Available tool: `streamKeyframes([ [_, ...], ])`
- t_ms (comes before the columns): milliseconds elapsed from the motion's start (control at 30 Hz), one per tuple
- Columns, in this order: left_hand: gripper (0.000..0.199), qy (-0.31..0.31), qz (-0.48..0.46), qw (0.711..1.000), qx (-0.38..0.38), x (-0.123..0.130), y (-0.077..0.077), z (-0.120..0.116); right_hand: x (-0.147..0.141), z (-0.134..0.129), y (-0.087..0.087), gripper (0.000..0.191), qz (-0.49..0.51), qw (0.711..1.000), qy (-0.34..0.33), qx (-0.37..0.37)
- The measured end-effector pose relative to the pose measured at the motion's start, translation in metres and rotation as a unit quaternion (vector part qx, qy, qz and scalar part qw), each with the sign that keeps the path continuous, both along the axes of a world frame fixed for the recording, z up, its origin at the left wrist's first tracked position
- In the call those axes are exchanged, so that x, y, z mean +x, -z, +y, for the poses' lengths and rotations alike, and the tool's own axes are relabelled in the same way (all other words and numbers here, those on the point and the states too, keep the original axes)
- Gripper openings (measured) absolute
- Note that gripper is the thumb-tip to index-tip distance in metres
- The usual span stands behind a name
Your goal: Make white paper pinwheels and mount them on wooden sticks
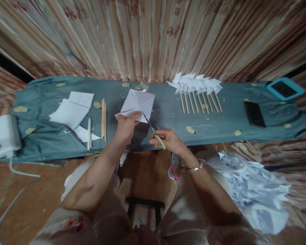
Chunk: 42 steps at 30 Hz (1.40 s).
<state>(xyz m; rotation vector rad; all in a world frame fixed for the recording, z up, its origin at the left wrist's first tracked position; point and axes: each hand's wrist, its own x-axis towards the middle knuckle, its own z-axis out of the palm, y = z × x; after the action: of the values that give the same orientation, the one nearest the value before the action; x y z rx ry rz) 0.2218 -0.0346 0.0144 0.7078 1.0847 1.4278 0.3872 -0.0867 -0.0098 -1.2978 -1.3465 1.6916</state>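
My left hand (126, 126) grips the near left edge of a square white paper sheet (138, 101), held up over the table. Creases or cuts run from the sheet's corners toward its middle. In my right hand (168, 139) is a pair of scissors (160, 141) with light green handles. The scissors' blades reach into the sheet at its near right corner. Behind the sheet lies a small item (143, 85), partly hidden, too small to name. Right of the sheet rests a row of white paper pinwheels (199, 84) on wooden sticks.
Left on the cloth-covered table (168, 119) lie white paper sheets (72, 110), a white pen-like stick (89, 132) and several wooden sticks (104, 119). A white box (5, 136) with a cable stands far left. At right are a phone (255, 114), a blue-framed device (285, 88) and, lower, a bag of pinwheels (255, 187).
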Motion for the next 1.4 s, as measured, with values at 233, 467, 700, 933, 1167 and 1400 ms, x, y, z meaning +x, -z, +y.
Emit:
streamKeyframes([
  [233,0.034,-0.019,0.021,0.999,-0.016,-0.003,0.004,0.004,0.025,0.000,-0.003,0.038,-0.348,0.920,0.011,0.178],
  [467,0.036,0.020,0.064,0.997,-0.026,0.001,0.016,0.000,0.039,0.009,-0.012,0.040,-0.547,0.818,0.028,0.178],
  [700,0.032,0.096,0.168,0.980,-0.035,0.007,0.033,-0.004,0.039,0.012,-0.025,0.038,-0.651,0.745,0.025,0.146],
  [933,0.027,0.179,0.341,0.922,0.044,0.005,0.048,-0.002,0.043,0.027,-0.033,0.036,-0.663,0.741,-0.013,0.107],
  [1167,0.058,0.171,0.421,0.886,0.093,-0.006,0.051,0.006,0.044,0.036,-0.033,0.042,-0.661,0.745,0.013,0.093],
  [1400,0.045,0.114,0.579,0.775,0.227,-0.026,0.043,0.007,0.041,0.042,-0.033,0.040,-0.669,0.737,0.018,0.099],
])
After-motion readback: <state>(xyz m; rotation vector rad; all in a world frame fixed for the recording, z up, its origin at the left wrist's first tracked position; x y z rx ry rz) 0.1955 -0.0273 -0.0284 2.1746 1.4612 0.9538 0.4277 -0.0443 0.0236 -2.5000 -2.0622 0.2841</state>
